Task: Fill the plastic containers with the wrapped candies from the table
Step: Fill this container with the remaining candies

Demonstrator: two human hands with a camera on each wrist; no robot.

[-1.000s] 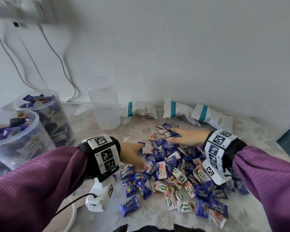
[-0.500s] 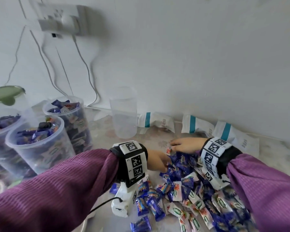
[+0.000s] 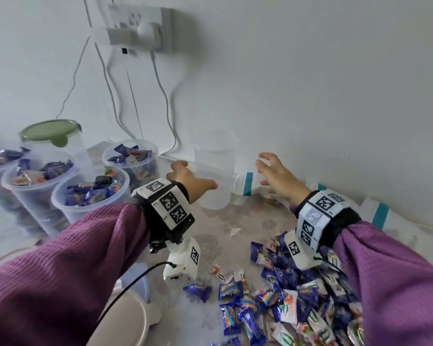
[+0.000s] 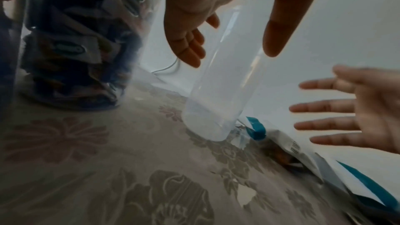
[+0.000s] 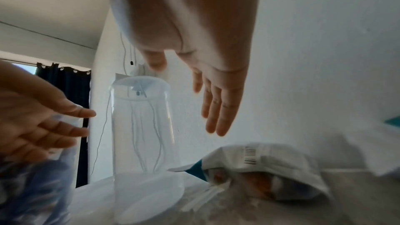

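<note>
Against the wall an empty tub [image 3: 214,171] stands upright between the left hand [image 3: 188,179] and right hand [image 3: 275,176], both spread, holding nothing (candies [image 3: 285,300] lie nearer).

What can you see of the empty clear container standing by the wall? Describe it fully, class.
The empty clear container is a tall, round tub of frosted, see-through plastic, with no lid on it and nothing inside. It stands upright on the flower-patterned table, close to the white wall. A white packet with a teal stripe lies at its base. The left hand and right hand are open on either side; neither grips it.
</note>
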